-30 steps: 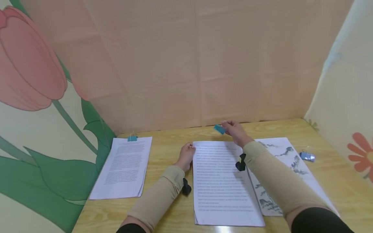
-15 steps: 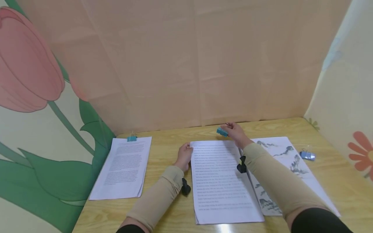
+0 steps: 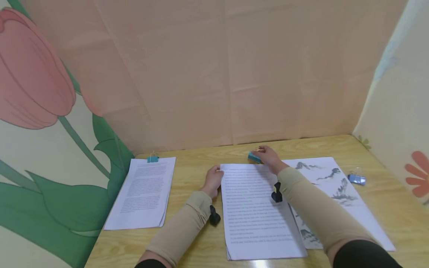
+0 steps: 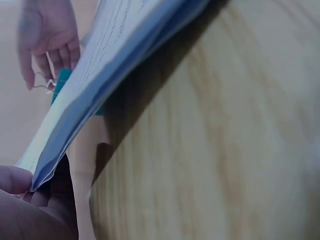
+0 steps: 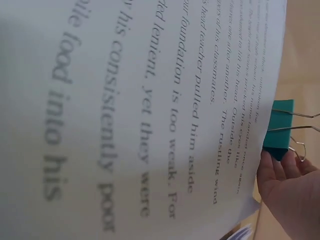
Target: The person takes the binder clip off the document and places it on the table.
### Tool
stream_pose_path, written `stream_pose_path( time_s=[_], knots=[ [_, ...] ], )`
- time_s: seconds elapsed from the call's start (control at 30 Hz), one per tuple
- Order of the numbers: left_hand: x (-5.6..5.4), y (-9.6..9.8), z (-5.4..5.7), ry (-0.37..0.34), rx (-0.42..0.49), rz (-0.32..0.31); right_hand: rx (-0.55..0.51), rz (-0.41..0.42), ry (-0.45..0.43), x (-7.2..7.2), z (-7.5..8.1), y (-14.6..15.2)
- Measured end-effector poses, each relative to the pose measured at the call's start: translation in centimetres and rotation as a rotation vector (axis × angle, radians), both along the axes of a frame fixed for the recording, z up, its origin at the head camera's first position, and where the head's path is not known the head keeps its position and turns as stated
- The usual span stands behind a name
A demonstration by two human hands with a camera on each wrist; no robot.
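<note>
A stack of printed sheets (image 3: 258, 216) lies before me, its upper part lifted off the table. My left hand (image 3: 212, 181) pinches its upper left corner, thumb (image 4: 14, 179) on top and fingers beneath. At the top edge, my right hand (image 3: 271, 162) holds a teal binder clip (image 3: 254, 157) by its wire-handle side. In the right wrist view the clip (image 5: 281, 127) meets the paper's edge, both wire handles pointing away from the sheets. Teal shows above and below the stack in the left wrist view; whether the clip bites the paper, I cannot tell.
Another printed stack (image 3: 142, 193) with a teal binder clip (image 3: 152, 159) on its top edge lies at the left. Right of the middle stack lies a sheet with ink landscape drawings (image 3: 342, 193), partly under my right arm. A shiny blue binder clip (image 3: 357, 179) sits beyond it.
My right hand has lowered the teal binder clip toward the top edge of the middle stack, and the clip has turned. The left hand keeps its hold on the corner.
</note>
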State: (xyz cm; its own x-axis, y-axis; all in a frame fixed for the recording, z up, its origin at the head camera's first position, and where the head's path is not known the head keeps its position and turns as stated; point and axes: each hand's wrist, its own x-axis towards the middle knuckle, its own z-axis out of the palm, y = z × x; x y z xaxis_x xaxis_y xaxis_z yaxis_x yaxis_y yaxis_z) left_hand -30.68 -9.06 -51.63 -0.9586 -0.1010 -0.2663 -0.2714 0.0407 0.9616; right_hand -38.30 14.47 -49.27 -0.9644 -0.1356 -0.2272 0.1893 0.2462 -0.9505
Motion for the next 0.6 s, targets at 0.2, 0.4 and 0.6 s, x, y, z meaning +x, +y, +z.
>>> stream_pose_path(
  time_s=[0.2, 0.4, 0.6],
  knots=[
    [0.1, 0.47, -0.24, -0.002, -0.005, -0.011, 0.025, 0.024, -0.004, 0.53, 0.16, 0.04],
    [-0.11, 0.72, -0.1, 0.009, -0.039, -0.006, 0.075, 0.026, 0.004, 0.4, 0.32, -0.07],
    [0.1, 0.77, 0.33, 0.007, -0.004, 0.006, 0.103, 0.016, 0.0, 0.26, 0.33, -0.18]
  ],
)
